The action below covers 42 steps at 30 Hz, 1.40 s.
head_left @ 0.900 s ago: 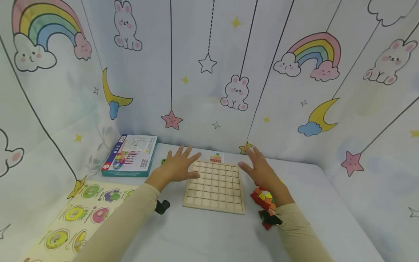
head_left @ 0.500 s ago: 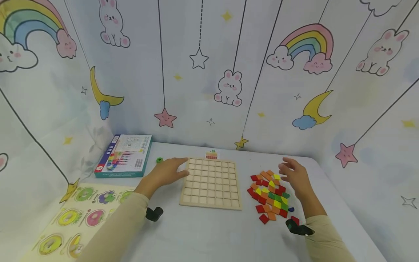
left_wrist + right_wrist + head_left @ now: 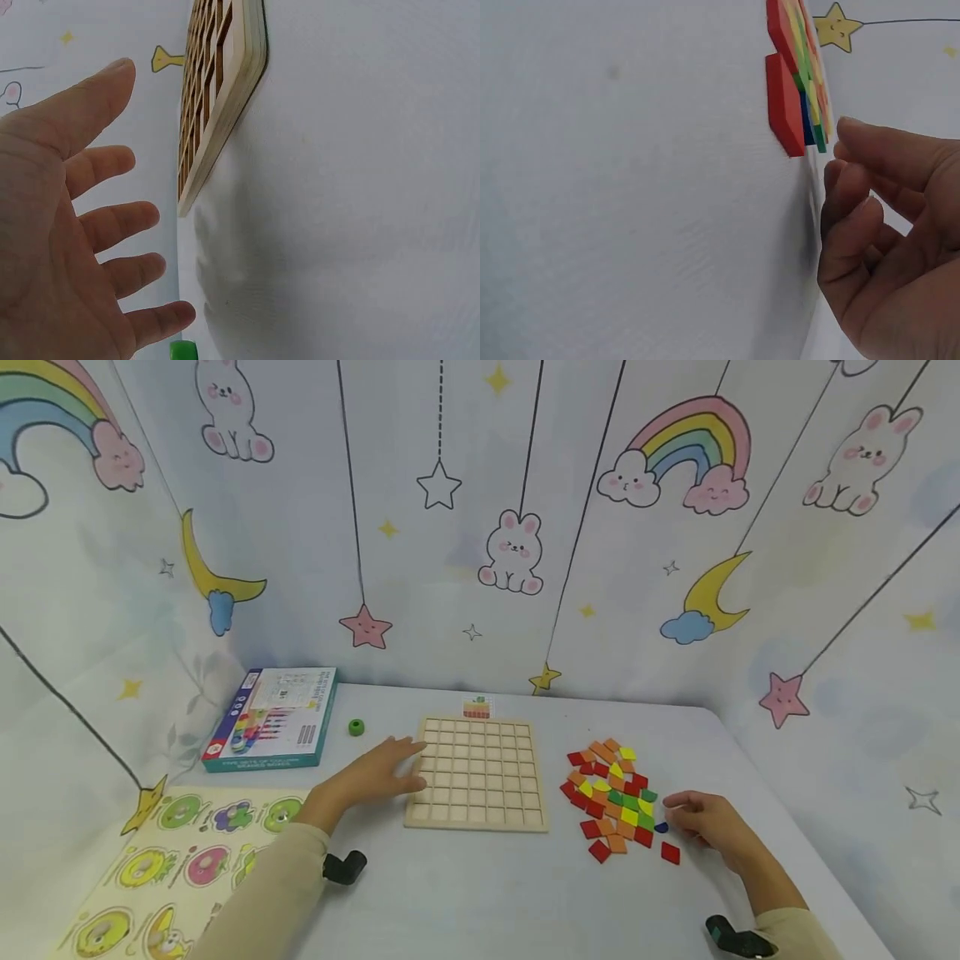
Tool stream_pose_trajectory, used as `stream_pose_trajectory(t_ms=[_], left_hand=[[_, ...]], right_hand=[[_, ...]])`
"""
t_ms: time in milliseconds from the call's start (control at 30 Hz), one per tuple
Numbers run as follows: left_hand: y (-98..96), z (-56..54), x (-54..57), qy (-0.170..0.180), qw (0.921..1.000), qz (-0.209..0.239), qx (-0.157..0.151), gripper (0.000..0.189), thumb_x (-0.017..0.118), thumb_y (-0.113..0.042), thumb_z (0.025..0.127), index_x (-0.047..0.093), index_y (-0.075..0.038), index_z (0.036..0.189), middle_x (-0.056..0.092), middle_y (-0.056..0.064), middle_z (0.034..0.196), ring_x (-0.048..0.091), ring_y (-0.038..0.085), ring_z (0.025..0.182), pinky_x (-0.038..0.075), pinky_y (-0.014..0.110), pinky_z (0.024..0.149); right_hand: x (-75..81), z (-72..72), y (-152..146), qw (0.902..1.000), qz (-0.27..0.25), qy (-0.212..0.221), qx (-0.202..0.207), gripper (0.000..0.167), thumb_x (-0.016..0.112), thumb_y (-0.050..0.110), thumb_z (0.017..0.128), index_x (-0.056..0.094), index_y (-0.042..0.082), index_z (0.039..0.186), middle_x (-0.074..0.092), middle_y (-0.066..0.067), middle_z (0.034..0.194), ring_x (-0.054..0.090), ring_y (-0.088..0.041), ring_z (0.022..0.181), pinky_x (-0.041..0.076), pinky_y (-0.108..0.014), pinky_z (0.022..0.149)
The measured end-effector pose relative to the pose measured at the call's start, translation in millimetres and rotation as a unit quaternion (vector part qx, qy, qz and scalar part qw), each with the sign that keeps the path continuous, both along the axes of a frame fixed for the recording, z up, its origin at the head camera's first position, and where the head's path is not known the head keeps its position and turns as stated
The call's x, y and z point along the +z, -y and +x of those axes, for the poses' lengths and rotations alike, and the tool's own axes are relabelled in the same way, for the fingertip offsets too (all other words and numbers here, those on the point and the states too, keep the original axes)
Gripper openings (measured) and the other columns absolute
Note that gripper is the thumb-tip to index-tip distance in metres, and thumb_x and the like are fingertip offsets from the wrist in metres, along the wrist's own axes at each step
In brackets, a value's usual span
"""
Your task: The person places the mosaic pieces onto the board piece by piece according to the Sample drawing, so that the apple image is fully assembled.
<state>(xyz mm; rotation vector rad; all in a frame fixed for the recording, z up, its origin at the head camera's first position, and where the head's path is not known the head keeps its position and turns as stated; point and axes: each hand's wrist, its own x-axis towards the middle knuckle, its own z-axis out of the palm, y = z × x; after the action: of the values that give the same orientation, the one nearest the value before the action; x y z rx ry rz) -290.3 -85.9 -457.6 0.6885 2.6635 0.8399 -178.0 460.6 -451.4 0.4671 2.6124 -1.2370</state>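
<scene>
1. We see the left hand (image 3: 375, 774) released, its fingers spread, beside the left edge of the wooden grid board (image 3: 480, 775); we cannot tell whether they touch.
2. We see the right hand (image 3: 712, 822) holding nothing, its fingers loosely bent, just right of the coloured tiles (image 3: 628, 817).
3. Between the hands, we find board and tiles on the white surface (image 3: 465, 902).
4. Close to the right hand, we notice a blue tile (image 3: 662, 828) and a red tile (image 3: 671, 853).
5. Beyond the left hand, we spot a green bead (image 3: 356, 727) and a box (image 3: 273, 718).
</scene>
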Motion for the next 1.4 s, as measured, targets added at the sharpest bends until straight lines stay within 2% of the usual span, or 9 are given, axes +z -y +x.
stream_pose_trajectory(t_ms=[333,567,700,800,900,1067,1200,1333,1400], left_hand=[[-12.8,5.6,1.0,0.02,0.9994,0.001,-0.027,0.08,0.074,-0.047,0.09,0.041,-0.017,0.157,0.027,0.013,0.167,0.009,0.043,0.156,0.018,0.066,0.121],[-16.6,7.4,1.3,0.003,0.9993,-0.022,-0.031,0.084,0.076,-0.05,0.088,0.042,-0.017,0.157,0.027,0.011,0.167,0.011,0.041,0.156,0.016,0.065,0.122],[-15.6,8.7,1.0,-0.005,0.9987,-0.035,-0.036,0.087,0.078,-0.05,0.086,0.041,-0.016,0.157,0.027,0.012,0.167,0.011,0.042,0.156,0.015,0.065,0.122],[-13.5,9.8,0.8,-0.007,0.9983,-0.045,-0.036,0.089,0.079,-0.05,0.084,0.041,-0.016,0.157,0.027,0.012,0.167,0.011,0.041,0.156,0.014,0.065,0.122],[-11.1,10.7,-0.4,-0.008,0.9983,-0.048,-0.031,0.09,0.081,-0.05,0.082,0.042,-0.016,0.157,0.028,0.011,0.167,0.012,0.041,0.156,0.013,0.066,0.122],[-8.7,12.3,-4.9,-0.008,0.9981,-0.052,-0.031,0.093,0.081,-0.053,0.082,0.042,-0.015,0.157,0.028,0.013,0.167,0.012,0.043,0.156,0.012,0.07,0.12],[-7.3,12.7,-6.4,-0.017,0.9974,-0.061,-0.035,0.093,0.079,-0.054,0.082,0.04,-0.015,0.157,0.025,0.012,0.168,0.011,0.043,0.156,0.011,0.071,0.119],[-4.8,13.6,-5.4,-0.022,0.9968,-0.072,-0.026,0.092,0.08,-0.052,0.082,0.041,-0.015,0.157,0.025,0.011,0.168,0.01,0.043,0.156,0.01,0.072,0.119],[-4.7,14.1,-6.4,-0.019,0.9968,-0.073,-0.026,0.093,0.081,-0.052,0.081,0.041,-0.015,0.157,0.026,0.011,0.168,0.011,0.043,0.156,0.01,0.072,0.119]], right_hand=[[-10.3,9.0,-4.8,0.9983,0.044,0.012,0.036,0.033,0.072,0.022,0.096,0.071,0.004,0.123,0.068,-0.012,0.122,0.059,-0.025,0.107,0.056,-0.045,0.092],[-4.6,15.8,-6.8,0.9965,0.077,0.019,0.028,0.027,0.074,0.024,0.094,0.07,0.005,0.112,0.066,-0.006,0.108,0.055,-0.025,0.101,0.054,-0.035,0.082],[-0.4,18.9,-9.9,0.9992,0.037,-0.013,-0.004,0.033,0.068,0.029,0.099,0.062,0.002,0.118,0.063,-0.008,0.104,0.055,-0.024,0.095,0.053,-0.03,0.074],[2.7,16.8,-9.0,0.9962,-0.05,-0.054,-0.046,0.045,0.065,0.036,0.101,0.057,0.002,0.129,0.064,-0.005,0.103,0.057,-0.021,0.09,0.056,-0.026,0.075],[7.0,9.3,-2.9,0.9775,-0.171,-0.096,-0.077,0.043,0.066,0.04,0.1,0.061,0.013,0.132,0.065,0.003,0.104,0.061,-0.015,0.089,0.058,-0.02,0.079],[22.6,-12.5,26.8,0.9092,-0.375,-0.137,-0.117,0.019,0.068,0.027,0.099,0.073,0.027,0.118,0.066,0.007,0.099,0.062,-0.009,0.086,0.056,-0.015,0.079],[34.9,-37.0,63.5,0.8687,-0.453,-0.142,-0.142,0.015,0.067,0.018,0.1,0.075,0.02,0.112,0.068,0.004,0.095,0.063,-0.008,0.08,0.056,-0.014,0.075],[35.5,-65.2,103.6,0.8522,-0.488,-0.13,-0.135,0.01,0.065,0.016,0.101,0.072,0.013,0.107,0.07,0.001,0.089,0.064,-0.008,0.073,0.056,-0.014,0.07],[31.4,-76.8,121.9,0.8535,-0.491,-0.124,-0.124,0.009,0.064,0.014,0.102,0.069,0.01,0.107,0.07,0.0,0.086,0.064,-0.008,0.069,0.056,-0.014,0.068]])
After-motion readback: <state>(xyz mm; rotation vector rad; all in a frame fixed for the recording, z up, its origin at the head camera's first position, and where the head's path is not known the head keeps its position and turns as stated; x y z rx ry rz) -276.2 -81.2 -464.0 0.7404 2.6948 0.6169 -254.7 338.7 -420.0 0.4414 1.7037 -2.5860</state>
